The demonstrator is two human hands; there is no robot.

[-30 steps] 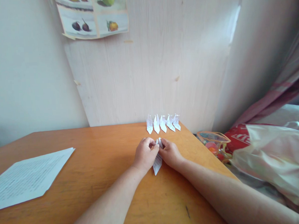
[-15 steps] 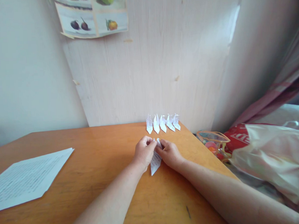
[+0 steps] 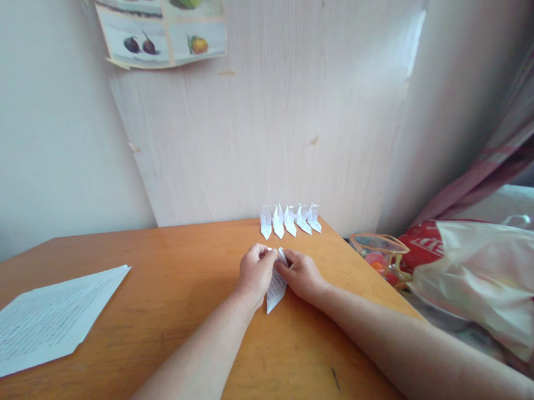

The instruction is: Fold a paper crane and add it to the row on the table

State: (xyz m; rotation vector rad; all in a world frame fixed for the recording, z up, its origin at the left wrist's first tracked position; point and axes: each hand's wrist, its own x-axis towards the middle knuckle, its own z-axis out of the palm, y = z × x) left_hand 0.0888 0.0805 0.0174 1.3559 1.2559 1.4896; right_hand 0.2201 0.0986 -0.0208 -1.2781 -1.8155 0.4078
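Note:
My left hand (image 3: pixel 254 271) and my right hand (image 3: pixel 301 274) meet over the orange wooden table (image 3: pixel 174 314), both pinching a small folded white paper piece (image 3: pixel 274 290) with printed text. Its pointed lower end sticks out toward me between the hands, and its upper part is hidden by my fingers. Just beyond my hands, several finished folded paper pieces (image 3: pixel 290 219) lie in a row at the table's far edge, against the pale wood board.
A printed paper sheet (image 3: pixel 48 322) lies at the table's left. A pale wood board (image 3: pixel 265 103) leans on the wall behind. Off the table's right edge lie a clear bag of coloured items (image 3: pixel 381 256) and a red and white plastic bag (image 3: pixel 480 277).
The paper piece's lower tip has swung slightly left between my hands. Both hands stay pinched on it in nearly the same spot.

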